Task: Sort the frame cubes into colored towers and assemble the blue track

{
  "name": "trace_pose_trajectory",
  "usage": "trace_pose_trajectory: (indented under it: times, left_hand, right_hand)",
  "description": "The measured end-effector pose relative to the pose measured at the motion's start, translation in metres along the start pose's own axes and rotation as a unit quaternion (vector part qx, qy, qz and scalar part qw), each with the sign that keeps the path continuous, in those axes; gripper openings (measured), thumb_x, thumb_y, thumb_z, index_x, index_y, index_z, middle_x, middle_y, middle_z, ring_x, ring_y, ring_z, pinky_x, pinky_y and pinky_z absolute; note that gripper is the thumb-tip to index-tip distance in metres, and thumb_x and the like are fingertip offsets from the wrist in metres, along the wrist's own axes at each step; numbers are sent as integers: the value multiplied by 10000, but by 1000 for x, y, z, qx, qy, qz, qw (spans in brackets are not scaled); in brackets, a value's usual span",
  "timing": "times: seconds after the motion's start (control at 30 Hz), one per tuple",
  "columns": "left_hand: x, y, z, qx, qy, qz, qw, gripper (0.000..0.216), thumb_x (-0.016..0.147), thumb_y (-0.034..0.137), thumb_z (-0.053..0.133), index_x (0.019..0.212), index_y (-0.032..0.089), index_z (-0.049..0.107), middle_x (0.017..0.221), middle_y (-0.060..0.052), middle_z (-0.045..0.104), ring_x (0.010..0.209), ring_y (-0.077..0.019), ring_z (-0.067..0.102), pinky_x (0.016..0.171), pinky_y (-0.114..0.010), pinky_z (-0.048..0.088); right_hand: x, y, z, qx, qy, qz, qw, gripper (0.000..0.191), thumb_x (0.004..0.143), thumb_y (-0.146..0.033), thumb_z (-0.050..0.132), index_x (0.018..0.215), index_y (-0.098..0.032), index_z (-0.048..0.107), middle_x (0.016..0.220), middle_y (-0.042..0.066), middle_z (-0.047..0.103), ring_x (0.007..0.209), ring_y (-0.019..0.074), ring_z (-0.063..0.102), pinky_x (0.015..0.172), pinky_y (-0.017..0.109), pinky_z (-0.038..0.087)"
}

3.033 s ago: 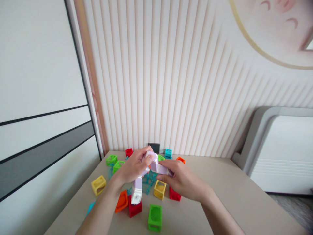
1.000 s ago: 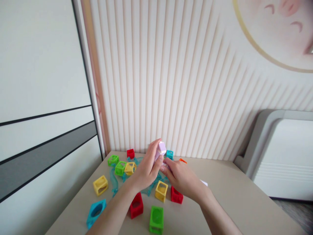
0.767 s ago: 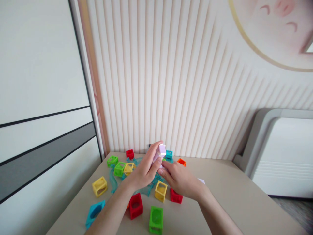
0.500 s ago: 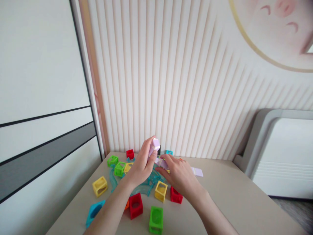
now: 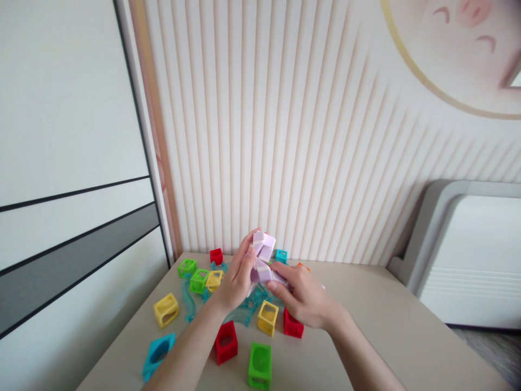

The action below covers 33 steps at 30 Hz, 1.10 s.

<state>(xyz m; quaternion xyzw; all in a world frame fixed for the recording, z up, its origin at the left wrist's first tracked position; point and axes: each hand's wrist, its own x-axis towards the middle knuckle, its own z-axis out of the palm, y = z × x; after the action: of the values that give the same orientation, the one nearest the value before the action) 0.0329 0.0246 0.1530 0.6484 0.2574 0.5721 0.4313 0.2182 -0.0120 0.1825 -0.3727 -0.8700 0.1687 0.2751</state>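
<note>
A lilac-and-white snake puzzle (image 5: 266,252), folded into angled segments, is held up above the far part of the table. My left hand (image 5: 238,274) is closed round its left side, thumb pressed on the near face. Lower down, my right hand (image 5: 303,293) pinches the puzzle's right-hand stretch between thumb and fingers. That stretch is partly hidden behind the fingers, with only a small tip showing past the knuckles. Beneath both hands lie clear teal track pieces (image 5: 256,298). A yellow cube block (image 5: 268,317) and a red cube block (image 5: 293,324) sit just below my right hand.
On the table (image 5: 366,326) stand more hollow cubes: a green one (image 5: 259,365), a red one (image 5: 226,342), a blue one (image 5: 158,354) and a yellow one (image 5: 166,309). Several others stand farther back. A ribbed wall (image 5: 285,136) closes the far side, a white panel (image 5: 73,136) the left.
The snake puzzle has bent: its right stretch, earlier reaching out past my right hand, is now drawn in and mostly hidden. My right hand has turned and shifted slightly down; its upper segments face me more.
</note>
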Motion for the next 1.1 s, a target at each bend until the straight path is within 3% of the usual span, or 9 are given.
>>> trace_pose_trajectory:
  times: [0.17, 0.47, 0.57, 0.67, 0.77, 0.87, 0.97, 1.1]
  left_hand:
    - [-2, 0, -1, 52, 8, 72, 996, 538, 1040, 432, 406, 1535, 248, 304, 1621, -104, 342, 1495, -251, 320, 1231, -402, 273]
    - [3, 6, -20, 209, -61, 220, 951, 553, 1027, 330, 448, 1550, 277, 275, 1599, -119, 324, 1487, -291, 300, 1220, -468, 284]
    - [3, 9, -23, 200, -78, 190, 958, 589, 1010, 372, 490, 1548, 272, 275, 1594, -129, 344, 1460, -306, 351, 1204, -476, 309]
    - [4, 8, -24, 187, -43, 119, 974, 550, 996, 387, 525, 1502, 267, 348, 1528, -135, 439, 1363, -294, 481, 1154, -457, 385]
    - [7, 4, -24, 183, 47, 74, 979, 493, 999, 408, 517, 1453, 258, 394, 1431, -135, 524, 1281, -277, 552, 1110, -451, 428]
    - [9, -1, -24, 174, 112, 56, 977, 479, 1009, 418, 494, 1445, 251, 385, 1408, -130, 531, 1275, -268, 556, 1105, -456, 427]
    - [9, -3, -24, 171, 93, 83, 977, 472, 1026, 391, 456, 1466, 255, 351, 1461, -133, 477, 1333, -266, 505, 1121, -452, 409]
    - [7, 0, -23, 208, 60, 187, 958, 498, 1014, 325, 476, 1486, 274, 326, 1511, -141, 397, 1383, -279, 437, 1120, -455, 405]
  right_hand:
    - [3, 3, 7, 192, -19, 21, 981, 410, 1039, -540, 378, 898, -188, 535, 704, -47, 425, 613, 105, 372, 565, 234, 297]
    - [5, -4, 8, 241, -43, 74, 967, 468, 1022, -591, 388, 813, -186, 490, 648, -58, 403, 574, 83, 340, 515, 208, 298]
    - [4, -5, 8, 302, -75, 99, 945, 493, 1009, -635, 363, 811, -195, 467, 629, -55, 456, 502, 69, 374, 462, 196, 303]
    - [3, -2, 8, 320, -85, 104, 938, 488, 989, -651, 398, 914, -185, 523, 696, -33, 527, 527, 82, 461, 480, 197, 362]
    - [4, 4, 6, 220, -34, 109, 969, 397, 965, -571, 542, 1071, -191, 579, 843, -3, 599, 691, 117, 531, 600, 214, 417]
    - [5, 8, 5, 97, 21, 131, 986, 329, 984, -509, 534, 937, -189, 597, 751, -20, 565, 674, 120, 491, 582, 224, 359]
    - [3, 9, 4, 109, 3, 113, 988, 394, 1003, -542, 472, 842, -188, 536, 696, -39, 484, 623, 105, 426, 547, 228, 323]
    - [-2, 8, -2, 275, -70, 120, 951, 475, 975, -666, 420, 893, -203, 483, 664, -71, 399, 545, 77, 346, 475, 204, 297]
